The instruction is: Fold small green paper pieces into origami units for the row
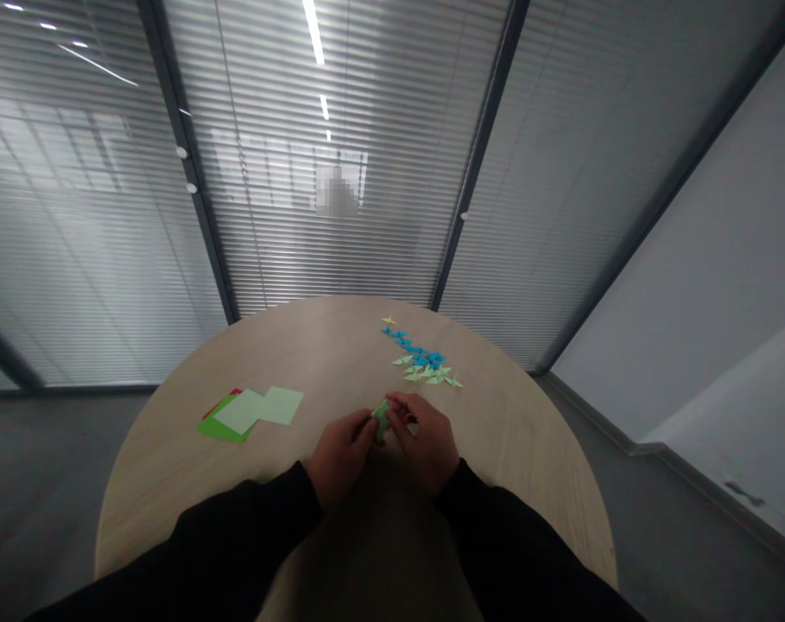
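Note:
Between my two hands is a small folded piece of light green paper (pixel 381 418), held a little above the near middle of the table. My left hand (pixel 342 455) pinches its left side with thumb and fingers. On the other side, my right hand (pixel 426 439) has its thumb and index finger closed on the paper's upper right edge. The fingers cover part of the paper, so its full shape is hidden. Beyond my right hand lie several light green folded paper cranes (pixel 431 374), with several blue ones (pixel 424 356) behind them.
On the round wooden table (pixel 172 484), light green square sheets (pixel 281 405) overlap a brighter green sheet (pixel 227 427) and a red one at the left. A yellow folded piece (pixel 389 320) lies near the far edge. Glass panels with blinds (pixel 340 250) stand behind the table.

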{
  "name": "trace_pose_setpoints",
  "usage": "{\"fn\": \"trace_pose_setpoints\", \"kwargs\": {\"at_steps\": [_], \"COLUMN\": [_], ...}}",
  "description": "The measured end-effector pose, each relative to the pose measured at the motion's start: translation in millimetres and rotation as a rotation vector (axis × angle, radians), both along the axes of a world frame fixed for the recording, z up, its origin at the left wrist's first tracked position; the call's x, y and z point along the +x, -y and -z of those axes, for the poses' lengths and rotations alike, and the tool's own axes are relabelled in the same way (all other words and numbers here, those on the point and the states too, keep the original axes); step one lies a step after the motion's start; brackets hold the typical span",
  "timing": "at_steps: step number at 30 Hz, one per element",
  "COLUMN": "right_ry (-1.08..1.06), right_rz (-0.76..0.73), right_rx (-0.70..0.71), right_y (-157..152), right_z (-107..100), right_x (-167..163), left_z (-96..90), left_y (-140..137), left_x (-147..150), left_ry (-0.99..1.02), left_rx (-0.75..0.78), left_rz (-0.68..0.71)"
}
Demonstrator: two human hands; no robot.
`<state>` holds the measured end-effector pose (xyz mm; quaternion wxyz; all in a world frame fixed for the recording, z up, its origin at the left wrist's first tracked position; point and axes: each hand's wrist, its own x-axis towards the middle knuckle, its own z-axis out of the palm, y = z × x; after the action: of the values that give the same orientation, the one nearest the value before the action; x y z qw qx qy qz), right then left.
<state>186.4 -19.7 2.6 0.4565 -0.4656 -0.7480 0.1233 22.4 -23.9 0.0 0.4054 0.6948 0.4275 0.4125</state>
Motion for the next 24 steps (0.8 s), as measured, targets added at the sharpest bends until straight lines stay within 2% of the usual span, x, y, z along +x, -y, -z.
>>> {"fn": "trace_pose_setpoints", "kwargs": {"at_steps": [9,16,21,24], "right_ry": [0.051,0.047,0.127,0.17], "right_rz": [-0.051,-0.004,-0.082,-0.125], "right_rx": [0.105,0.177,0.307,0.321], "right_y": [3,6,6,8], "right_z": [0,-8,-5,-1], "right_x": [-3,-6,-8,-9], "left_z": [1.6,1.8,0.4,-1.5], "left_y": [-1,-1,-2,-2], "left_x": [2,2,0,-1], "left_ry": [0.264,0.295,0.352,0.443], "left_rx": [-0.204,-0.198,-0.209,-0.252], "left_rz": [0.084,0.064,0.03,0.037]}}
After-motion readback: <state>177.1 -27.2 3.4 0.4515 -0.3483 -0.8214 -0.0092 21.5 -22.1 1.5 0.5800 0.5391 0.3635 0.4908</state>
